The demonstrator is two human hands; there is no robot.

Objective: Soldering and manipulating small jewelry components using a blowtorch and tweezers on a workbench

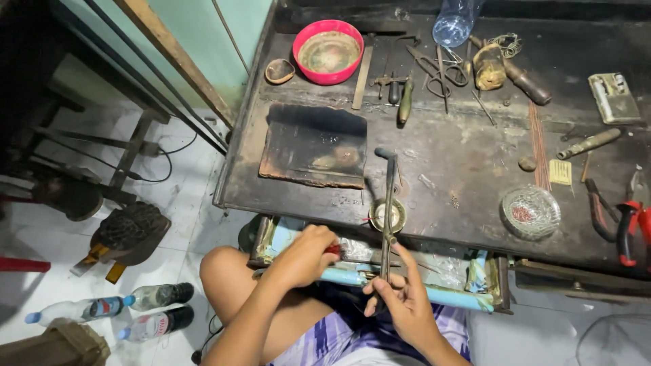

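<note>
My right hand (400,298) grips the lower end of a long thin metal torch pipe (388,203) that rises upright to a bent tip over the workbench. My left hand (305,254) is closed on a small red-tipped object (333,249), held over the open drawer (413,271) just below the bench edge. A small round tin (388,215) sits on the bench edge beside the pipe. A scorched dark board (313,144) lies just beyond it.
The dark workbench (468,163) carries a pink bowl (328,51), scissors (437,68), a glass ashtray (530,212), red-handled pliers (627,227) and a plastic bottle (456,20). Several bottles (146,308) lie on the tiled floor at left.
</note>
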